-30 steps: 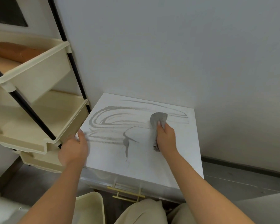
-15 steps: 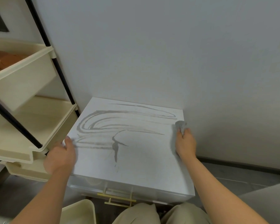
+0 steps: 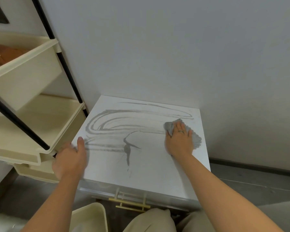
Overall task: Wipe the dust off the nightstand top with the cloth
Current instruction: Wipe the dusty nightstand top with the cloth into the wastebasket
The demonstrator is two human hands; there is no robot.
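Note:
The white nightstand top (image 3: pixel 151 166) stands against the wall, marked with curved grey dust streaks (image 3: pixel 117 121) across its far and left parts. My right hand (image 3: pixel 179 141) lies flat on a grey cloth (image 3: pixel 170 127) near the right side of the top, pressing it down; the cloth shows on both sides of the hand. My left hand (image 3: pixel 70 158) grips the nightstand's left edge, thumb resting on the top. A dark smear (image 3: pixel 127 149) sits near the middle.
A cream shelf rack with black posts (image 3: pixel 32 118) stands close on the left, touching the nightstand's corner. A cream bin (image 3: pixel 89 215) is below in front. The drawer has a gold handle (image 3: pixel 131 203). The wall (image 3: pixel 174 56) runs behind and to the right.
My right hand with the cloth went from the middle to the right edge, then came back a little leftward and now lies flat on the spread cloth. The left hand stays on the left edge.

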